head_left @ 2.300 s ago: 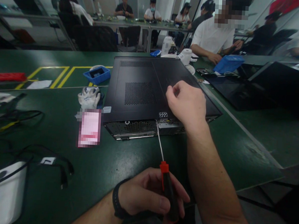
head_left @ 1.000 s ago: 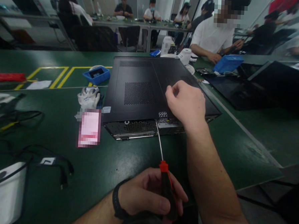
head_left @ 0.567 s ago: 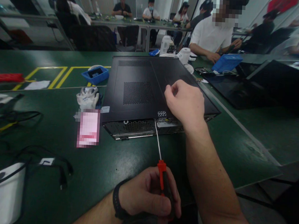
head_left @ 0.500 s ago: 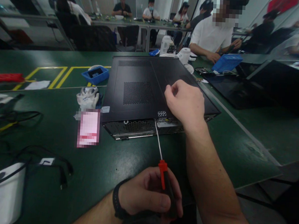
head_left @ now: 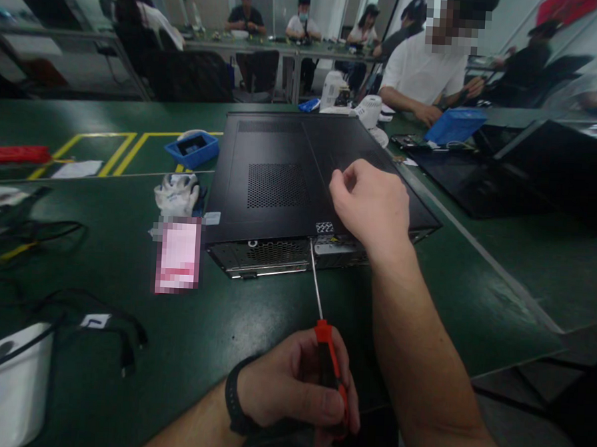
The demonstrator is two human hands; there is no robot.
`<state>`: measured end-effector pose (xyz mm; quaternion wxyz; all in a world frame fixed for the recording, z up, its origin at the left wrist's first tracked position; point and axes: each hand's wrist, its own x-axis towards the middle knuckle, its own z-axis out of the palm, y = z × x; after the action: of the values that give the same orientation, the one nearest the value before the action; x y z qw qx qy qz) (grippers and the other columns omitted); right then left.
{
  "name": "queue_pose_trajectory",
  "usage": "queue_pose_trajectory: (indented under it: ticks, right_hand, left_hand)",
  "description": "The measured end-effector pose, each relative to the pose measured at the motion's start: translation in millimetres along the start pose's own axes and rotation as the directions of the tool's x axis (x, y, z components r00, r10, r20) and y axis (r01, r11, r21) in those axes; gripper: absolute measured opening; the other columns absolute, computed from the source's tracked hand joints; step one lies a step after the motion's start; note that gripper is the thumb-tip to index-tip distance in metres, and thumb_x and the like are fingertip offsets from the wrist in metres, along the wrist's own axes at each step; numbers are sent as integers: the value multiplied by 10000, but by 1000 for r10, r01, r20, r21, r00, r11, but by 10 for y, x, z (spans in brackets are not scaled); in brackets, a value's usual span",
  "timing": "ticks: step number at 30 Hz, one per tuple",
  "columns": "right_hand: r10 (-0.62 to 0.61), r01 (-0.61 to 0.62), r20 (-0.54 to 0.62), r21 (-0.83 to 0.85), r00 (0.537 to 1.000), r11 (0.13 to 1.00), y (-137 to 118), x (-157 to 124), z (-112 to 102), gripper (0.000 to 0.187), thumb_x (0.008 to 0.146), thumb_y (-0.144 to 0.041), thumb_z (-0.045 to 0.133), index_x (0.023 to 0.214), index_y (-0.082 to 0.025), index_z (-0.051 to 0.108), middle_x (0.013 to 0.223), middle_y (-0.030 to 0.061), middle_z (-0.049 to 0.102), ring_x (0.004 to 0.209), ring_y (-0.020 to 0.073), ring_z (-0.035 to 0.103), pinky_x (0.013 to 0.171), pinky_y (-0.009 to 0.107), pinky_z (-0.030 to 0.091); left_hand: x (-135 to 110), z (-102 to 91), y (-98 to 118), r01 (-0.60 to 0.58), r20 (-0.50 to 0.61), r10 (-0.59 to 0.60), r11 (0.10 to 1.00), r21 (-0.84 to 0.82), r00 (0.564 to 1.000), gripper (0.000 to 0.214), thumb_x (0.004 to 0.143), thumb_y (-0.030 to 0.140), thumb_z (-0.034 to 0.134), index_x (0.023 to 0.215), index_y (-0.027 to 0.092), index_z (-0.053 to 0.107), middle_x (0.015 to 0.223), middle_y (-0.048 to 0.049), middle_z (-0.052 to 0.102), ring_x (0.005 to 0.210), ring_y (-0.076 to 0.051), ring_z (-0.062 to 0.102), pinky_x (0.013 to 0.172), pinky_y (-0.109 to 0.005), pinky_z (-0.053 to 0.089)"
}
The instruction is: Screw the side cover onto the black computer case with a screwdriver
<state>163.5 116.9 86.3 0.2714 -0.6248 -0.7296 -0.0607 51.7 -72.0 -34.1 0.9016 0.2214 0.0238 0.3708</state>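
Observation:
A black computer case [head_left: 277, 146] lies flat on the green table, its rear edge facing me. My left hand [head_left: 303, 384], with a dark band at the wrist, is wrapped round the handle of a red and black screwdriver [head_left: 318, 288]. The screwdriver's tip meets the rear edge of the case, beside a small patterned label [head_left: 324, 227]; the screw under it, if any, cannot be made out. Over the right part of the case top rests my right hand [head_left: 372, 201], fingers curled and thumb close to the index finger. Whatever is between those fingertips is hidden.
Left of the case lie white gloves [head_left: 177, 194], a pink packet [head_left: 178, 254], a blue tray [head_left: 192, 149] and black cables [head_left: 117, 327]. A white box [head_left: 13, 375] stands at the lower left. Dark panels [head_left: 480, 186] lie right, where a co-worker [head_left: 421, 70] handles a blue bin [head_left: 455, 127].
The screwdriver handle has turned in my left hand, its red stripe now further right. The left fingers shifted slightly. My right hand and the case hold still.

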Motion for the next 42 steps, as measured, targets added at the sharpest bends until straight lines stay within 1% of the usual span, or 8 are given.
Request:
queue_pose_trajectory:
  ticks: [4,9,14,21,26,30,37,42]
  right_hand:
    - [-9,9,-10,3,1000,1000,4,-11,3,336,964,-448,489,901,-206,712,839,108,736,767,248,639,730,371,429]
    - [-16,16,-18,-4,1000,1000,11,-11,13,340,967,-452,483,899,-213,715,833,103,737,758,248,638,715,369,425]
    - [-16,16,-21,-1,1000,1000,12,-8,21,345,967,-455,487,895,-207,715,830,106,735,759,243,636,719,366,429]
    - [-7,7,-6,-1,1000,1000,3,-1,7,340,966,-450,492,906,-208,723,835,107,734,761,249,643,715,369,427]
    - [4,-4,0,-4,1000,1000,-3,3,5,338,964,-453,494,895,-205,713,831,113,727,764,261,645,724,383,428]
    - [3,-3,-3,3,1000,1000,-5,2,8,325,964,-448,506,910,-209,718,844,116,732,796,264,642,740,377,431]
    - [3,-3,2,-3,1000,1000,-4,3,1,337,966,-447,493,911,-205,723,848,111,738,770,250,641,726,370,429]
    - [-7,7,-7,-2,1000,1000,2,0,2,345,967,-447,483,903,-202,717,852,113,742,765,248,643,728,374,434]
  left_hand:
    - [-6,32,28,44,-14,-44,999,-13,999,424,774,280,882,1116,112,695,928,-98,760,653,-122,707,531,-189,589]
    - [-22,58,50,73,-60,-71,997,34,996,351,735,257,906,994,109,722,862,-66,733,620,-104,687,508,-168,565]
    - [-17,-5,-2,30,-14,-29,998,61,999,348,756,279,897,945,136,643,849,-42,731,515,-81,653,439,-145,521]
    - [-22,9,15,61,-23,-61,998,26,998,470,758,282,898,1153,128,695,909,-77,753,600,-106,692,506,-180,572]
    - [-20,35,37,93,-85,-87,994,65,993,378,715,286,927,983,109,728,825,-54,731,537,-87,660,471,-164,550]
    - [-6,7,3,29,-36,-27,997,70,999,377,707,304,931,904,132,660,767,-18,706,473,-69,611,425,-151,515]
    - [-16,4,10,15,27,-15,1000,25,1000,409,806,293,861,1131,133,671,901,-77,762,554,-99,669,495,-170,527]
    - [-19,64,46,86,-44,-84,996,39,996,401,743,285,898,1062,109,732,901,-89,748,615,-111,678,534,-197,559]
